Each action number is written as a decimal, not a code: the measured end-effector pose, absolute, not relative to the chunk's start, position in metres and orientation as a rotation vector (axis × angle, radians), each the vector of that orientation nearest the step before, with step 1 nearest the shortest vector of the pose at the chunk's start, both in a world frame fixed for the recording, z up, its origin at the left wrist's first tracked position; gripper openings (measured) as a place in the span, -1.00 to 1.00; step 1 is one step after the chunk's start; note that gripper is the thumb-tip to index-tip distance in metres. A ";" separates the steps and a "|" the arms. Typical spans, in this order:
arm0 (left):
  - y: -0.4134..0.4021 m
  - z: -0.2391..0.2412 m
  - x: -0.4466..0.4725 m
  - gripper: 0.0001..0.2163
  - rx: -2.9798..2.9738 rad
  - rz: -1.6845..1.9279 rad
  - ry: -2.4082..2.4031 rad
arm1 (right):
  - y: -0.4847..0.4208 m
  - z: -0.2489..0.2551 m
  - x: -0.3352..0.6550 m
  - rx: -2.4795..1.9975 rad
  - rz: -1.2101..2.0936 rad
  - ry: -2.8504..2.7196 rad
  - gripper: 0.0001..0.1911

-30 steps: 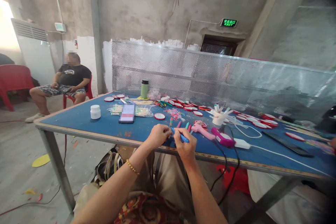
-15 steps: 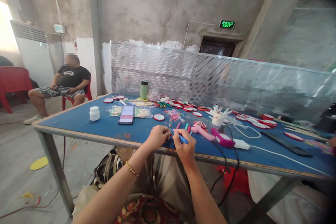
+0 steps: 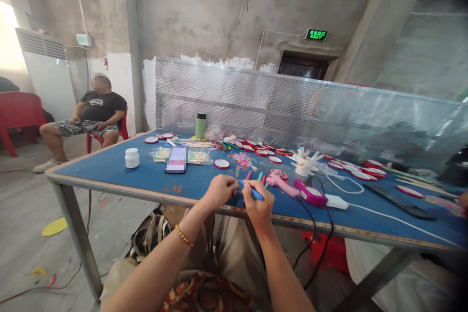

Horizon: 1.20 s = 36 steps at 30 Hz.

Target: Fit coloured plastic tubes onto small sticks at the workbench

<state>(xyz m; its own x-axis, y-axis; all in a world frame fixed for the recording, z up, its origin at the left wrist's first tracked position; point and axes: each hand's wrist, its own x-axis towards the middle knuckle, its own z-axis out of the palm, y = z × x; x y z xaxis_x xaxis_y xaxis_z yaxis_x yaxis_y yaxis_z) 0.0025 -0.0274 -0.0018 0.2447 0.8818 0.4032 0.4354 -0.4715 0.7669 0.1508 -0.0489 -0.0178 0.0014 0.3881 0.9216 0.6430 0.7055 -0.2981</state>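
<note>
My left hand (image 3: 221, 190) is closed in a pinch near the front edge of the table, around a thin wooden stick (image 3: 237, 171) with coloured bands at its upper end. In my right hand (image 3: 261, 204) is a blue marker pen (image 3: 257, 195), its tip end pointing left toward the stick. Whether the tip touches the stick is too small to tell. Just beyond the hands lie a purple marker (image 3: 249, 175), a green marker (image 3: 260, 176) and a red marker (image 3: 263, 180). A pink tool with a handle (image 3: 283, 184) rests to the right of them.
The blue table (image 3: 109, 175) bears a white jar (image 3: 132, 158), a phone (image 3: 177, 158), bagged sticks (image 3: 199, 156), several red-rimmed discs (image 3: 221, 164), a cup of pens (image 3: 302, 165), a green bottle (image 3: 201, 125) and a purple device (image 3: 310, 192) with cables. A person (image 3: 102, 107) sits at left.
The blue marker pen and my right hand have shifted very slightly to the right. My left hand and the stick hold nearly still.
</note>
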 end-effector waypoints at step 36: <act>-0.027 -0.002 0.003 -0.75 2.012 1.166 1.172 | -0.049 -0.018 0.150 -0.860 -0.227 -1.618 -0.76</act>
